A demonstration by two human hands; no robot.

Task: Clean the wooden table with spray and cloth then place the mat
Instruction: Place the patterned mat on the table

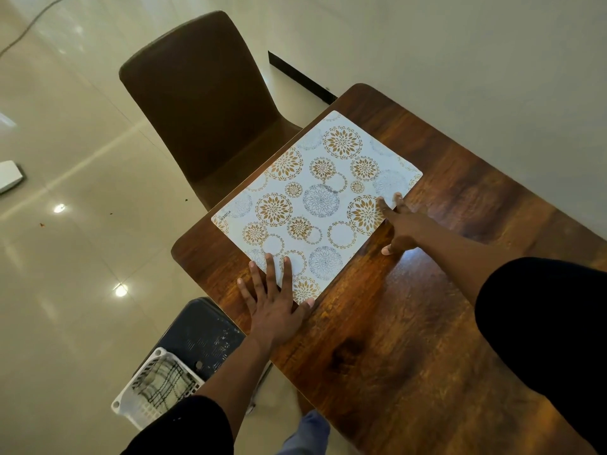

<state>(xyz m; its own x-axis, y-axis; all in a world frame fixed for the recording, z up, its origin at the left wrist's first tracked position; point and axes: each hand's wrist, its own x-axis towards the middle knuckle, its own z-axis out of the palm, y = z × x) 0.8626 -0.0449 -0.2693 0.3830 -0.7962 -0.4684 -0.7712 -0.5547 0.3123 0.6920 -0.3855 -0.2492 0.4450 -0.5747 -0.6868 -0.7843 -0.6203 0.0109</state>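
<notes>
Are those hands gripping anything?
Nothing is gripped. Both hands, left hand and right hand, lie flat with straight fingers on the mat's near edge.

"KUBER" stands printed near one corner of the patterned mat; nothing else legible.

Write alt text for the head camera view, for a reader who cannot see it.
A person's left hand and right hand press flat, fingers spread, on a white floral mat lying on a wooden table. A brown chair stands beyond the table, and a white basket sits below its near edge.
</notes>
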